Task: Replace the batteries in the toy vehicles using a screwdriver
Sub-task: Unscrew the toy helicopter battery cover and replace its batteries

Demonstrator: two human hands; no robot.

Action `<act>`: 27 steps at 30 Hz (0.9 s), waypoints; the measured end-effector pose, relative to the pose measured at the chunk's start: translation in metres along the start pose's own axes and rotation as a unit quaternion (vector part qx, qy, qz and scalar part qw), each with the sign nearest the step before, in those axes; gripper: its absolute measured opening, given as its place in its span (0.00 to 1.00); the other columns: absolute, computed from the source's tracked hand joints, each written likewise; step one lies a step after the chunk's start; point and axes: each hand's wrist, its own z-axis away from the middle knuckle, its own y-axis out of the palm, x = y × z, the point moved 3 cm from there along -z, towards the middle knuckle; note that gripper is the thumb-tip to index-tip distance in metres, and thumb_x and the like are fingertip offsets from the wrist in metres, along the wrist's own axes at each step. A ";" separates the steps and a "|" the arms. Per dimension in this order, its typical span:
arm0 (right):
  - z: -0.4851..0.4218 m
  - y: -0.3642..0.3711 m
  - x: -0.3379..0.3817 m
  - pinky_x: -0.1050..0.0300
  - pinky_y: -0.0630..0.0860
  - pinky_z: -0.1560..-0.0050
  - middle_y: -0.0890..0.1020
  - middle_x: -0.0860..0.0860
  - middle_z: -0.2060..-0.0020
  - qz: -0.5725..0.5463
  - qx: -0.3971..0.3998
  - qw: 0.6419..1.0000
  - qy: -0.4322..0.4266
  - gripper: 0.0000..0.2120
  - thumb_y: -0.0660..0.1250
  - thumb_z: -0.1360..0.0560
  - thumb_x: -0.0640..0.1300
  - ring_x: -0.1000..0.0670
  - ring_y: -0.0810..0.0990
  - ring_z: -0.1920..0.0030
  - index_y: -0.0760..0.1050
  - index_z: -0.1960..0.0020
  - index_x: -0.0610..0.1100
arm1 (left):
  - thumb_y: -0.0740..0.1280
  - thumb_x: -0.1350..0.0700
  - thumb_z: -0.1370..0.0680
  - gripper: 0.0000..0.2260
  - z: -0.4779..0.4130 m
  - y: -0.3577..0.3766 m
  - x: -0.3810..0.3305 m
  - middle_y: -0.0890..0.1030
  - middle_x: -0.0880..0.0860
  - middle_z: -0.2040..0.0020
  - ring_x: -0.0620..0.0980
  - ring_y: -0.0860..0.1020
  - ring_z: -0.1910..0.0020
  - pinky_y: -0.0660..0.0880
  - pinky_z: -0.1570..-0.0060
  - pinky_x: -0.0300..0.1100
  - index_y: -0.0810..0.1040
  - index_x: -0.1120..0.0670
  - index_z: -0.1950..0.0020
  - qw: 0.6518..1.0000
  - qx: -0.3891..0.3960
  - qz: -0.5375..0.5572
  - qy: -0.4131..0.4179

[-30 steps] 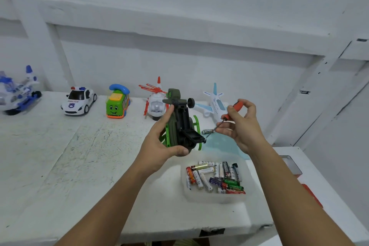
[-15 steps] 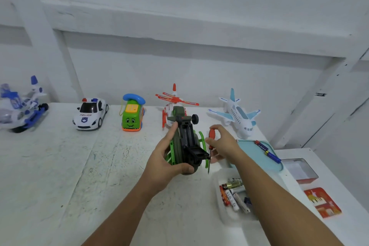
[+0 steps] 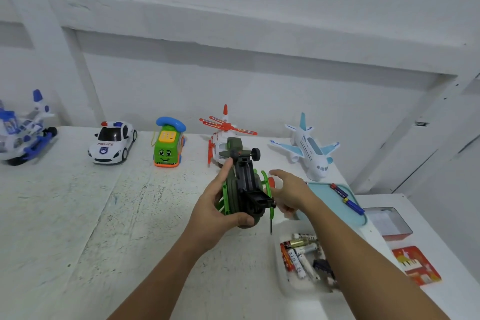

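My left hand [image 3: 215, 210] grips a dark green toy helicopter [image 3: 242, 190] with bright green rotor blades, held upright above the table with its black underside and open battery bay facing me. My right hand [image 3: 289, 193] is just right of the toy and holds a red-handled screwdriver [image 3: 271, 182]. The thin shaft points down past the toy's lower edge, and my index finger stretches toward the toy. A clear tub [image 3: 281, 280] at the lower right holds several loose batteries [image 3: 301, 257].
Along the wall stand a blue-white toy [image 3: 23, 135], a police car [image 3: 111, 143], a green phone bus [image 3: 168, 145], a red-white helicopter [image 3: 223, 135] and a white plane [image 3: 309, 149]. A teal tray [image 3: 324, 190] with batteries, an open box [image 3: 389, 223] and a red card [image 3: 415, 265] lie right.
My right hand came in from the right to the toy's side, and the screwdriver turned so its tip points down. My left hand kept its grip on the green helicopter.
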 end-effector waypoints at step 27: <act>0.029 -0.058 0.005 0.60 0.76 0.65 0.81 0.44 0.60 -0.385 0.020 0.917 -0.103 0.13 0.67 0.26 0.28 0.46 0.80 0.60 0.76 0.47 0.42 | 0.78 0.72 0.39 0.50 0.006 0.027 0.002 0.75 0.24 0.43 0.34 0.76 0.41 0.75 0.48 0.30 0.62 0.33 0.30 0.998 -0.054 -0.034 0.005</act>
